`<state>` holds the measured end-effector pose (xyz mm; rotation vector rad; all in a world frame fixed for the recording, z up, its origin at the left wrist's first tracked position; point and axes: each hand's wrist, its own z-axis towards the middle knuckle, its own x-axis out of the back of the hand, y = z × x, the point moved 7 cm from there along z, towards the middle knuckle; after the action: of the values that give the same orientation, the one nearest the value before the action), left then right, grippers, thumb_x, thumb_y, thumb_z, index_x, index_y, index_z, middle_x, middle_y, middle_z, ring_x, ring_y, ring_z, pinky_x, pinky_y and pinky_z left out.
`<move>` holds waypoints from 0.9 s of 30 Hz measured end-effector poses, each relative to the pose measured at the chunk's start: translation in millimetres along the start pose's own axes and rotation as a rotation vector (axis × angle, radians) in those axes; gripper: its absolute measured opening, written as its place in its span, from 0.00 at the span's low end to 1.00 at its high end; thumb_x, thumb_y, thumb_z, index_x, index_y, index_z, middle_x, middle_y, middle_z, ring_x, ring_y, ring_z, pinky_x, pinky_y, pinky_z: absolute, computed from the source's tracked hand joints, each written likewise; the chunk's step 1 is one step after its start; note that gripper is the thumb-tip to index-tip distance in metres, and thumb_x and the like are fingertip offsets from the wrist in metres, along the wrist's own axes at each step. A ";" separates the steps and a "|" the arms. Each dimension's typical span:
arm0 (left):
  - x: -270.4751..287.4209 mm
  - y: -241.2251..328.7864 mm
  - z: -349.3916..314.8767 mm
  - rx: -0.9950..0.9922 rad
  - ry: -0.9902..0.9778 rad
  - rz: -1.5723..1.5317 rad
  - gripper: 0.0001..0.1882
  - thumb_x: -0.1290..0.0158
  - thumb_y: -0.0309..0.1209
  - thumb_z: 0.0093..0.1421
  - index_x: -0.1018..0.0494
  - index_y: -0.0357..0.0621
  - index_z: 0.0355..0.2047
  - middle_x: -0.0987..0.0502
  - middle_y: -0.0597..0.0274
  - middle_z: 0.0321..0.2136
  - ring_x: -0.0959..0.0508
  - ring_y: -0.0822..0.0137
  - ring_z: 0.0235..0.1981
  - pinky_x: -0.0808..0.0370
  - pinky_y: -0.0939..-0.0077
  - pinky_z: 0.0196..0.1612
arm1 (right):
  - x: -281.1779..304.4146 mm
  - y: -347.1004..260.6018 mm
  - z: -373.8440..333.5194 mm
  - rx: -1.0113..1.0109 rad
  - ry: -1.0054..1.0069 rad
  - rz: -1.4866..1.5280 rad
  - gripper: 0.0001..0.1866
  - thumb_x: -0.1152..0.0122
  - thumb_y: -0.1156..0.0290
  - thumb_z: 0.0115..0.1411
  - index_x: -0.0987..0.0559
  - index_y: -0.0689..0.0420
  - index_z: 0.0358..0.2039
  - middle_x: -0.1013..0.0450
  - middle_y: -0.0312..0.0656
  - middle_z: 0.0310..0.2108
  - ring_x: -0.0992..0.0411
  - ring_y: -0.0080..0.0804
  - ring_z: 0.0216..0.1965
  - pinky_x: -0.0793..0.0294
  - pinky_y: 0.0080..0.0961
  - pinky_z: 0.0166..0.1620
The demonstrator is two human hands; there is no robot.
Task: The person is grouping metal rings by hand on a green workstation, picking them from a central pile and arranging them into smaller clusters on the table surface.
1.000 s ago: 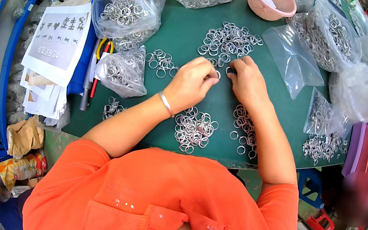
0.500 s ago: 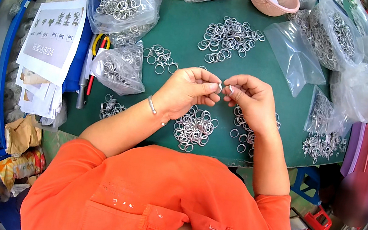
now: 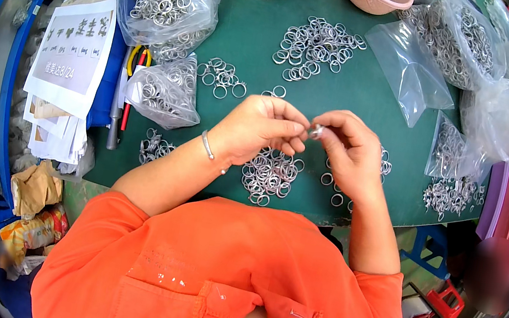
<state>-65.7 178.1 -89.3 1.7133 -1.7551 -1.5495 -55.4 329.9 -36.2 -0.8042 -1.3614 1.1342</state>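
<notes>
Both my hands meet above the middle of the green table. My right hand (image 3: 352, 154) pinches a small silver ring (image 3: 316, 131) between thumb and forefinger. My left hand (image 3: 266, 124), with a bangle on its wrist, is pinched closed right beside that ring; what sits between its fingertips is too small to make out. Under my left hand lies a pile of silver rings (image 3: 268, 178). More loose rings (image 3: 336, 199) lie below my right hand, partly hidden by it. A few single rings (image 3: 278, 91) rest just beyond my left knuckles.
Farther off is a larger ring pile (image 3: 319, 46), with a smaller one (image 3: 220, 78) to its left. Ring-filled plastic bags (image 3: 162, 91) stand at left and right. A pink basket (image 3: 376, 2) is at the back, a flat clear bag (image 3: 407, 77) nearby. Paper sheets (image 3: 71, 57) hang left.
My right hand has turned slightly, and the ring in it now shows close to the left fingertips. Both hands stay pinched near the same place; the view has shifted a little.
</notes>
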 end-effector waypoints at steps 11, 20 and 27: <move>8.2 33.7 -5.5 -0.761 0.282 1.405 0.18 0.35 0.21 0.45 0.25 0.38 0.37 0.28 0.54 0.36 0.25 0.53 0.38 0.25 0.67 0.41 | 38.0 -1.0 -4.4 0.045 -0.034 -0.647 0.07 0.43 0.81 0.52 0.20 0.62 0.32 0.27 0.48 0.32 0.28 0.50 0.39 0.28 0.39 0.44; 8.4 31.8 -5.1 -0.771 0.261 1.344 0.15 0.40 0.18 0.46 0.27 0.38 0.36 0.29 0.53 0.35 0.25 0.50 0.37 0.26 0.62 0.41 | -54.6 21.1 27.0 0.160 -0.009 -0.599 0.08 0.35 0.72 0.52 0.22 0.61 0.31 0.28 0.49 0.34 0.28 0.49 0.38 0.26 0.42 0.41; 8.0 35.6 -4.7 -0.807 0.302 1.359 0.13 0.39 0.17 0.44 0.26 0.39 0.33 0.28 0.55 0.33 0.25 0.53 0.37 0.26 0.66 0.39 | -48.5 21.9 26.9 0.111 0.004 -0.526 0.08 0.34 0.74 0.49 0.22 0.60 0.31 0.28 0.46 0.34 0.28 0.48 0.38 0.27 0.41 0.41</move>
<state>-85.0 160.2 -63.5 0.1543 -1.2602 -0.9637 -78.5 286.4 -69.8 -0.3340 -1.3845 0.7814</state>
